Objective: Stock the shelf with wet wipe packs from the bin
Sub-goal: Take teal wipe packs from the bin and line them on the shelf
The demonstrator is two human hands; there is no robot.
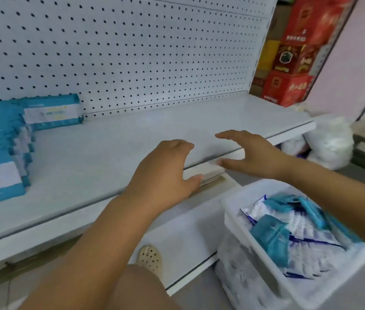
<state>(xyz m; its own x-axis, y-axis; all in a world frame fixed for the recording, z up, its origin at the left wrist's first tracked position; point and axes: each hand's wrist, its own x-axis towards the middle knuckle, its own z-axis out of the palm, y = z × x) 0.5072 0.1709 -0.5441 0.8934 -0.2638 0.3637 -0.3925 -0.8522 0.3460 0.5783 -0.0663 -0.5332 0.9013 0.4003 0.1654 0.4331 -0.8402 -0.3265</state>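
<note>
Teal and white wet wipe packs [0,153] stand in a row at the left end of the white shelf [114,144], with one more pack [53,113] against the pegboard behind them. A white bin [244,206] on the floor at lower right holds several teal and white packs [286,229]. My left hand [165,173] hovers over the shelf's front edge, its fingers relaxed and holding nothing. Just to the right, my right hand [253,153] is spread over the same edge and is empty too.
A white pegboard [132,48] backs the shelf. A lower shelf [188,238] juts out below. Red cartons [293,57] are stacked at the far right, with white plastic bags [329,144] on the floor beneath them. My foot in a beige clog [150,258] stands by the lower shelf.
</note>
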